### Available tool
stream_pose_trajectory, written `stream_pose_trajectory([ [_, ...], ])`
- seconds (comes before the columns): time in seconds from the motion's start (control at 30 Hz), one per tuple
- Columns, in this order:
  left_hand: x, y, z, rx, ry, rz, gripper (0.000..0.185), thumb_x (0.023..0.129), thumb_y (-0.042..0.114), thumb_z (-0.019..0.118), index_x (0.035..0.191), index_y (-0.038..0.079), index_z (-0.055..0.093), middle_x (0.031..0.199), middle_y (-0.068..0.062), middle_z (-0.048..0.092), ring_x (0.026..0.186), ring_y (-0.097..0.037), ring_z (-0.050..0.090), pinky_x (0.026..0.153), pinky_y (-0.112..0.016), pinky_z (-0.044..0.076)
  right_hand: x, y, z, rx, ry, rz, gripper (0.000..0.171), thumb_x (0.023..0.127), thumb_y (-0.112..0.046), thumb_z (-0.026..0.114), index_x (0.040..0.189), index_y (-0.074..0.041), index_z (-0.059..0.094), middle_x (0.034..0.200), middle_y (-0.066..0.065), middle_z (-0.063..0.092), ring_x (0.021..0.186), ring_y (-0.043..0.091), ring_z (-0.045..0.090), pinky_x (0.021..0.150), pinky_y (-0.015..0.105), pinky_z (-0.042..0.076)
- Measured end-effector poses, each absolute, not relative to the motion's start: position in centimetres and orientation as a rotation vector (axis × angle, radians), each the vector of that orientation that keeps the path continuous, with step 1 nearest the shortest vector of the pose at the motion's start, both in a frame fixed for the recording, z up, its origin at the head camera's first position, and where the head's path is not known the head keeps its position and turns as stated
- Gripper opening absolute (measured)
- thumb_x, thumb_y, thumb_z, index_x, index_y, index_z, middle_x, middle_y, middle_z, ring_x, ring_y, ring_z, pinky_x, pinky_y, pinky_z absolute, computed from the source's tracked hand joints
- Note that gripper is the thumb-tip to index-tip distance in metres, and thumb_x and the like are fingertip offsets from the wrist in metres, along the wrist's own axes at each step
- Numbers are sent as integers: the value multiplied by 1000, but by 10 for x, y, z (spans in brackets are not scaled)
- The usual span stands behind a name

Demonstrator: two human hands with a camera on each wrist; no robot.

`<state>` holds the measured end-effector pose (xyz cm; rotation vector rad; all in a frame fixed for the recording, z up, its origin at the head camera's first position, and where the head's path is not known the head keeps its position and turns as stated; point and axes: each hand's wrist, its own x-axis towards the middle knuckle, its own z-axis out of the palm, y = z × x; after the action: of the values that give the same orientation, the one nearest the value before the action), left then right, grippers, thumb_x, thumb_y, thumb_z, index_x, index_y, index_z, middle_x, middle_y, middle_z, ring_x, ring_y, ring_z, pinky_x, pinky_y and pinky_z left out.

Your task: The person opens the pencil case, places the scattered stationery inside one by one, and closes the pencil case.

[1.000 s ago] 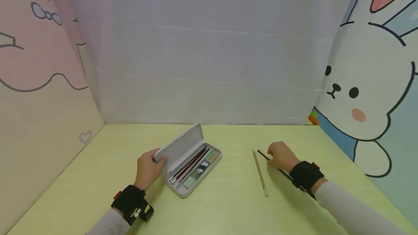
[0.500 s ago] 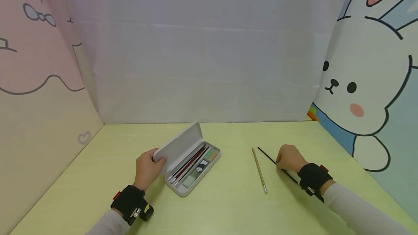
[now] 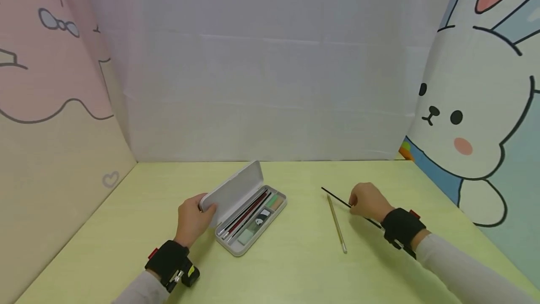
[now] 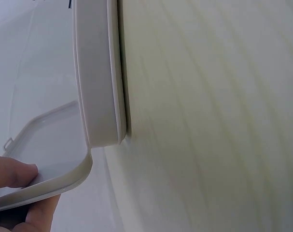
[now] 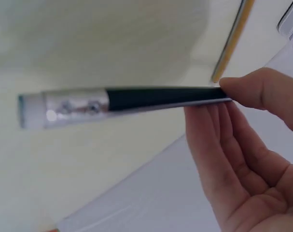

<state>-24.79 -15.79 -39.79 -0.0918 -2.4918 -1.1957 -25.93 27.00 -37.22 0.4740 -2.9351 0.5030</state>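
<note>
My left hand (image 3: 193, 219) pinches the raised lid (image 3: 236, 191) of a white pencil case, thumb on the inner face and fingers behind. The case's tray (image 3: 238, 250) lies on the table with several pencils (image 3: 246, 214) in one side. Small erasers and a panda-patterned piece (image 3: 262, 216) sit in its other compartments. A black pencil (image 5: 156, 99) with a metal ferrule and whitish eraser end is pinched between thumb and fingers of my right hand (image 3: 369, 202). Just left of that hand, a yellow-gold pencil (image 3: 337, 226) lies on the table.
The pale yellow table (image 3: 287, 276) meets a white cloth backdrop (image 3: 270, 83) at the back. Cartoon-printed panels stand at both sides, a pink and cream one (image 3: 55, 154) at left and a rabbit one (image 3: 472, 125) at right.
My right hand first shifted right along the black pencil, then came back left with it; the pencil's far tip now reaches past the yellow-gold pencil's top. My left hand keeps its hold on the lid.
</note>
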Motion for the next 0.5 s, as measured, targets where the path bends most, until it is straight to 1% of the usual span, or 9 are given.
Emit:
stream_pose_trajectory([
  [0.07,-248,-157,-398,-102,-2483,-1190,23,81,4,67,102,-7,69,100,-27,71,89,-39,71,74,-47,58,-262,264,-368,547,-2918,463,7,69,-1,75,73,-5,70,68,3,64,62,12,53,59,29,47],
  [0.17,-248,-157,-398,-120,-2468,-1169,21,80,4,67,99,-6,70,97,-26,72,85,-36,71,70,-44,58,-267,254,-362,727,-2855,401,9,71,2,73,76,-5,71,69,2,64,62,10,54,59,26,47],
  [0.3,-248,-158,-399,-127,-2459,-1157,20,80,4,67,97,-6,70,95,-25,72,83,-35,71,69,-43,58,-275,236,-354,952,-2770,310,13,73,5,71,78,-7,71,68,0,63,62,6,51,59,22,44],
  [0.37,-248,-159,-400,-122,-2463,-1161,20,80,4,67,97,-6,70,95,-25,72,84,-35,71,69,-44,58,-279,225,-351,1023,-2748,267,13,74,4,71,78,-9,71,67,-2,61,61,5,49,59,21,43],
  [0.5,-248,-159,-399,-125,-2467,-1161,21,80,4,67,98,-6,70,96,-26,72,84,-36,71,69,-44,58,-285,198,-346,1135,-2711,180,14,75,4,70,75,-11,70,66,-1,61,61,5,45,60,21,40],
])
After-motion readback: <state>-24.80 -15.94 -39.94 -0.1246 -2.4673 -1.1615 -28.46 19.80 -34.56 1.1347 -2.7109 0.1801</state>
